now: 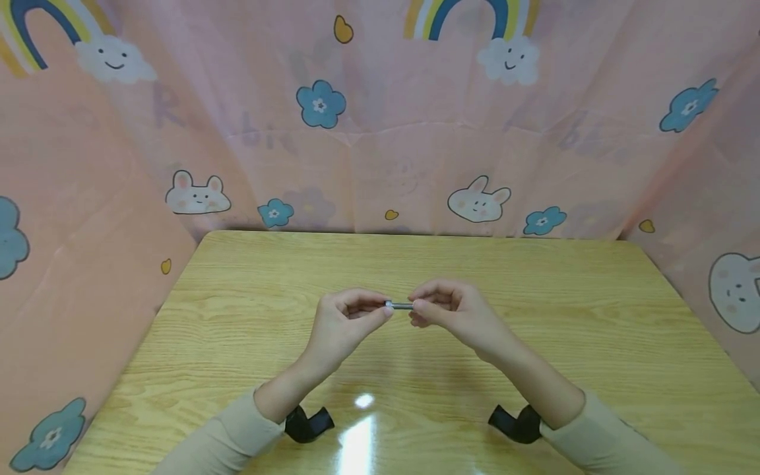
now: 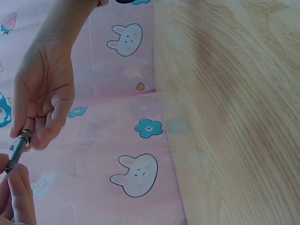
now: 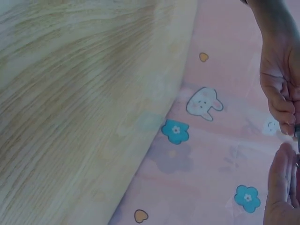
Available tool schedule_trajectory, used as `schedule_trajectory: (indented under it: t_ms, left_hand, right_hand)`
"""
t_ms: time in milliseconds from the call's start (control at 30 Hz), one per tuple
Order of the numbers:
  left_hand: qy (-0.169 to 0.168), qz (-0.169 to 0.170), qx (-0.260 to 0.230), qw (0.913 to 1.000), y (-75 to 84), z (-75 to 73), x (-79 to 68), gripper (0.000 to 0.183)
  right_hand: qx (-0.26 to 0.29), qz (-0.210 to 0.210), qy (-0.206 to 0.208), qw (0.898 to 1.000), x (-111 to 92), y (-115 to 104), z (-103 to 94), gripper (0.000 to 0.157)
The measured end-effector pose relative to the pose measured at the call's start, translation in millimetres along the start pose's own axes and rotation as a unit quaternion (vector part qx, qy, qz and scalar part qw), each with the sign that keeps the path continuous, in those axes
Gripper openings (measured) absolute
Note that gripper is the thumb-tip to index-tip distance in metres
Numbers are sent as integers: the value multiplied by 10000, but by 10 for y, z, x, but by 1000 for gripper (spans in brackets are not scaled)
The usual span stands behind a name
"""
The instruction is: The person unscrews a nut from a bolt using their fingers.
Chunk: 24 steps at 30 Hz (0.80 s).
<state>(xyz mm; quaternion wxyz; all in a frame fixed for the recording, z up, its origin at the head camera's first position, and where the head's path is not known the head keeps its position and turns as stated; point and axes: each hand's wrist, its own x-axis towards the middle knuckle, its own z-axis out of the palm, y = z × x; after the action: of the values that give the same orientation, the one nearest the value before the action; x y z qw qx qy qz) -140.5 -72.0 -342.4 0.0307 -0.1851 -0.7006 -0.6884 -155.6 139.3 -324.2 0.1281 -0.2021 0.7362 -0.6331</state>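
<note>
A short silver bolt with a threaded shank lies level between both hands, held up over the table. My left hand pinches its left end between thumb and fingers. On the other end my right hand has its thumb and fingertips around a wider metal nut, partly hidden by the fingers. The left wrist view shows the bolt slanting between the right hand above and the left fingers below. In the right wrist view the bolt is mostly cut off at the right edge.
The wood-grained table stretches beneath both hands, with a light glare near its front. A pink printed cloth hangs behind and along both sides. Black straps with camera mounts sit at the wrists.
</note>
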Motion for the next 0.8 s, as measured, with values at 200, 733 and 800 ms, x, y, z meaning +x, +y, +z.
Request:
schedule_trajectory:
  t_ms: [200, 733, 800]
  left_hand:
    - [8, -29, -34, 10000, 5, -6, -2, 15]
    - [-4, -16, -76, 10000, 10, -17, 2, 17]
    - [-13, -19, -93, 10000, 14, -18, -2, 17]
  right_hand:
    - [-116, 0, 79, 9999, 2, -30, -1, 34]
    - [66, 244, 108, 9996, 15, -53, 6, 26]
    - [131, 251, 108, 9995, 3, -51, 9, 24]
